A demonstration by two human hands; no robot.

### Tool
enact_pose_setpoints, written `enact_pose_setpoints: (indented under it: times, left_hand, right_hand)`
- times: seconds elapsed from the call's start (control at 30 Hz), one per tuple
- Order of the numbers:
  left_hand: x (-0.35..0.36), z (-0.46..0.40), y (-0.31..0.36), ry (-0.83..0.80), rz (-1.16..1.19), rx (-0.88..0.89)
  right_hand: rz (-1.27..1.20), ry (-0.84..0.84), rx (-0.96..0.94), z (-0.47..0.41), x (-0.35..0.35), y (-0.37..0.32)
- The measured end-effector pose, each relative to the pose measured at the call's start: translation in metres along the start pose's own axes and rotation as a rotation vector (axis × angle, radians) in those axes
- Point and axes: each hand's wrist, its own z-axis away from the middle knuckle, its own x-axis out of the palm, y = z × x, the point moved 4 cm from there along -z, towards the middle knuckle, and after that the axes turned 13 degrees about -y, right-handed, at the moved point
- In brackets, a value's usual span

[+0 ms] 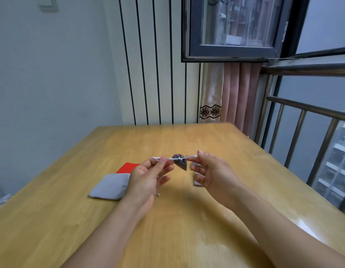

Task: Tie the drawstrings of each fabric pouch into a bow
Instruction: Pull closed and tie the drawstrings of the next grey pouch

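Both hands hold the grey pouch (180, 162) up over the tabletop (167, 219). The left hand (146, 175) and right hand (210, 169) each pinch a string (191, 156). Pull evenly so the knot sits snug.

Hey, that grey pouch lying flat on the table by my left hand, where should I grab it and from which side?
Likely its near-left corner. The flat grey pouch lies on the table with its right end hidden behind the left hand and a red pouch behind it, so come from the left and pinch that exposed edge.
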Motion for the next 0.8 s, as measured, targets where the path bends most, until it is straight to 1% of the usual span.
enact_pose_setpoints:
  times: [0.1, 0.2, 0.3, 0.37, 0.4, 0.43, 0.5, 0.57, 0.6, 0.73, 0.8]
  left_hand:
    - [0.004, 0.0, -0.002, -0.055, 0.161, -0.065]
    - [0.009, 0.0, -0.006, -0.087, 0.313, -0.119]
    - [0.015, 0.003, -0.005, -0.161, 0.465, -0.139]
    - [0.017, 0.004, -0.005, -0.213, 0.501, -0.15]
    - [0.017, 0.004, -0.007, -0.226, 0.487, -0.154]
    - [0.016, 0.002, -0.008, -0.217, 0.456, -0.15]
    - [0.012, -0.001, -0.011, -0.146, 0.371, -0.127]
    - [0.011, -0.004, -0.013, -0.098, 0.193, -0.073]
    - [0.01, -0.005, -0.013, -0.091, 0.036, -0.036]
    - [0.008, 0.0, -0.013, -0.145, -0.782, 0.114]
    - [0.004, 0.0, -0.015, -0.159, -1.106, 0.15]
  right_hand:
    - [-0.246, -0.1, 0.063, 0.001, 0.011, 0.005]
    - [-0.406, -0.106, 0.04, 0.002, 0.01, 0.005]
    - [-0.517, -0.143, 0.02, 0.002, 0.015, 0.006]
    - [-0.496, -0.168, 0.019, 0.002, 0.018, 0.007]
    - [-0.439, -0.164, 0.018, 0.002, 0.018, 0.008]
    - [-0.363, -0.142, 0.014, 0.001, 0.017, 0.008]
    - [-0.199, -0.073, -0.007, -0.001, 0.013, 0.009]
    - [-0.034, -0.018, -0.045, -0.002, 0.009, 0.008]
    - [0.057, 0.0, -0.062, -0.002, 0.008, 0.007]
    - [0.301, 0.016, -0.106, 0.001, 0.006, 0.007]
    - [0.437, -0.002, -0.128, 0.002, 0.006, 0.005]
